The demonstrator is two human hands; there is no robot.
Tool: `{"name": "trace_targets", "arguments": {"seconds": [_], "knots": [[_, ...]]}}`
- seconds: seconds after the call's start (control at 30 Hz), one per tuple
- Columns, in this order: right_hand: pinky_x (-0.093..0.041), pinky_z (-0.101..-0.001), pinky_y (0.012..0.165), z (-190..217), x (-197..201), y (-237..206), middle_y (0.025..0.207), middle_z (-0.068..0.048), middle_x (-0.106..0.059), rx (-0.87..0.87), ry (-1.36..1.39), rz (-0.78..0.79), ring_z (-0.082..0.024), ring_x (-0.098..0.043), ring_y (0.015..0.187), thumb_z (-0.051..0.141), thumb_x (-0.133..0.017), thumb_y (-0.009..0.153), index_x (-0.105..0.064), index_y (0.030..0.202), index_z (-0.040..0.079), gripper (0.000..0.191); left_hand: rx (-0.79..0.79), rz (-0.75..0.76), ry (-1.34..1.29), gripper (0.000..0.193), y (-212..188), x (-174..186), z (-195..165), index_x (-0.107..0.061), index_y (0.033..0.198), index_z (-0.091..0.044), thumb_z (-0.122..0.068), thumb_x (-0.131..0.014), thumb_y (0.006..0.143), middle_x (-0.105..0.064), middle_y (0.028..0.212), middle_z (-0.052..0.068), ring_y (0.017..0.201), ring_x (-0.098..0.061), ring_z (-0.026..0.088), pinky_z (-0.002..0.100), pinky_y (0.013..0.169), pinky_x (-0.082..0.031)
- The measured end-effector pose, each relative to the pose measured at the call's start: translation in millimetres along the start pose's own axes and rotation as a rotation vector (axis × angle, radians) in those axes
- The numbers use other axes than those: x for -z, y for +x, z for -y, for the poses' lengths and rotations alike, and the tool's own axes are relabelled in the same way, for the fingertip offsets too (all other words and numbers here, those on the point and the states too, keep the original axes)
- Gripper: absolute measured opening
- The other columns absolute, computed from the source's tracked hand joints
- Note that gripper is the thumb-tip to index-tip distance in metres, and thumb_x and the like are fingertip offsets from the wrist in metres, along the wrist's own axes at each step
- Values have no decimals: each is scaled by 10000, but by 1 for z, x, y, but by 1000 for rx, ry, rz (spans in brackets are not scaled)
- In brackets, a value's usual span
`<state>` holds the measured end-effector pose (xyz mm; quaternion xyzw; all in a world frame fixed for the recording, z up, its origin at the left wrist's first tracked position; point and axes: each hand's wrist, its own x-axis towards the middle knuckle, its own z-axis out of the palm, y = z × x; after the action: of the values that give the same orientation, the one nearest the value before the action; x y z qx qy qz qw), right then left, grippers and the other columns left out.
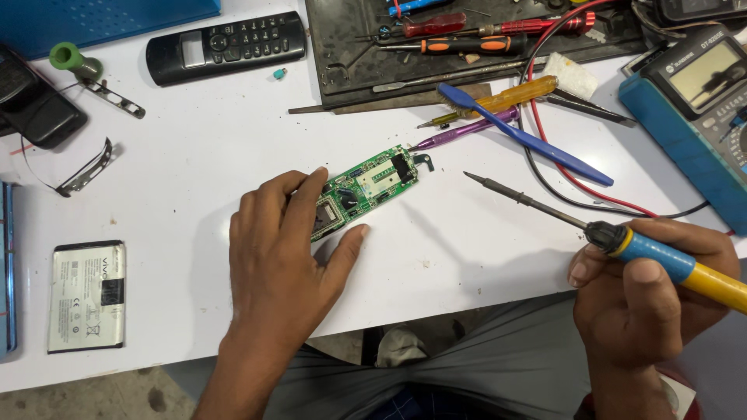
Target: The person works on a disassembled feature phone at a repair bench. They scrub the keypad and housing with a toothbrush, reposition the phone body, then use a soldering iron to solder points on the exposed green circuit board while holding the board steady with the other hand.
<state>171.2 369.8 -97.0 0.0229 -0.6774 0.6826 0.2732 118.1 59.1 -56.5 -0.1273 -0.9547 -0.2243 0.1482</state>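
Observation:
A small green circuit board (372, 185) lies on the white table (210, 155), tilted toward the upper right. My left hand (276, 257) rests flat on the table and pins the board's lower-left end between fingers and thumb. My right hand (646, 295) grips a soldering iron (622, 241) with a blue and yellow handle. Its dark tip points up-left and hangs in the air to the right of the board, apart from it.
A black cordless handset (226, 47) and a blue box (93, 19) lie at the back. A dark tool tray (342, 54) holds several screwdrivers. A blue brush (521, 136), a multimeter (700, 109) with red and black leads, and a phone battery (87, 295) lie around.

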Motion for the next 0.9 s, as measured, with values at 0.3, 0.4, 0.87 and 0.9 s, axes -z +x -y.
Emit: {"name": "trace_targets", "arguments": {"seconds": [0.3, 0.4, 0.87, 0.9], "knots": [[-554, -345, 607, -5, 0, -2, 833, -231, -605, 2, 35, -5, -234, -572, 578, 167, -568, 1035, -468, 1159, -46, 266, -24, 79, 6, 508, -3, 8, 4, -647, 1313, -44, -288, -758, 880, -638, 1331, 107, 1260, -500, 337, 489, 1001, -397], [-551, -342, 599, -6, 1, -3, 824, -226, -603, 8, 29, 7, -228, -569, 573, 189, -582, 1057, -460, 1158, -39, 278, -47, 161, -31, 496, -3, 19, 7, -662, 1299, -67, -287, -753, 863, -618, 1368, 109, 1307, -479, 335, 486, 1039, -379], [-546, -324, 575, -3, -4, -1, 824, -221, -610, 12, -13, 28, -209, -567, 550, 187, -577, 1101, -450, 1156, -38, 265, -210, 108, -33, 500, -5, 6, -33, -700, 1231, -73, -420, -764, 877, -592, 1233, 99, 1319, -433, 357, 598, 1107, -279], [-547, -324, 575, -4, -4, -1, 826, -222, -610, 10, -10, 26, -209, -568, 552, 183, -578, 1103, -449, 1149, -38, 261, -201, 116, -27, 447, -4, 5, -34, -710, 1205, -83, -386, -758, 881, -595, 1234, 91, 1325, -433, 355, 604, 1113, -277]]}}
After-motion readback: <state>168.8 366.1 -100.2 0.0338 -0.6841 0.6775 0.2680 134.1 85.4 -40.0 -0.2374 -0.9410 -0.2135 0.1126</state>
